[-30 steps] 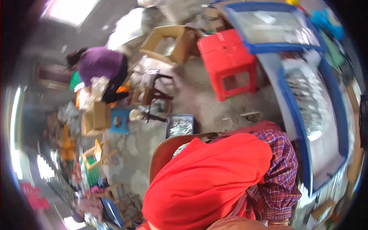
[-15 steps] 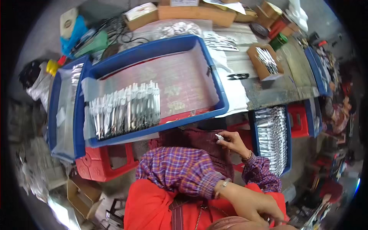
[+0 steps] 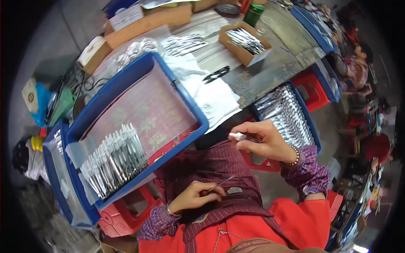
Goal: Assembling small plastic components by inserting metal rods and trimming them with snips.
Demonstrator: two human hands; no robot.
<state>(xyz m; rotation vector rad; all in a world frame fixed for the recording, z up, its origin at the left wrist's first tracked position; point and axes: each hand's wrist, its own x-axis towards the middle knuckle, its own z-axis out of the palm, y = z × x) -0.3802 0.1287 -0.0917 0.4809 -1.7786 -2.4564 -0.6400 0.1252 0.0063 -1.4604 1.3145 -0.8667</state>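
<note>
My right hand (image 3: 266,141) pinches a slim silver piece with a white tip (image 3: 237,136), pen-like in shape, in front of the right-hand tray. Over the dark red striped apron (image 3: 202,168) on my lap, my left hand (image 3: 196,197) is closed on a thin dark stick (image 3: 226,180); its kind is unclear. A large blue tray (image 3: 198,120) to the left holds rows of slim silver pieces (image 3: 114,162) with white tips at one end. More such pieces (image 3: 289,116) fill a narrower blue tray (image 3: 317,143) on the right.
On the worktable (image 3: 270,67) lie black snips (image 3: 216,74) and white paper (image 3: 211,101). Behind them stand a cardboard box (image 3: 254,59) of slim pieces and a green can (image 3: 253,14). Red stools (image 3: 310,88) support the trays. Another person (image 3: 356,69) sits at the far right.
My left arm has swung from the lower right back to my lap, its hand now closed on a thin stick. My right hand, still pinching the white-tipped piece, has risen slightly. The view has turned right.
</note>
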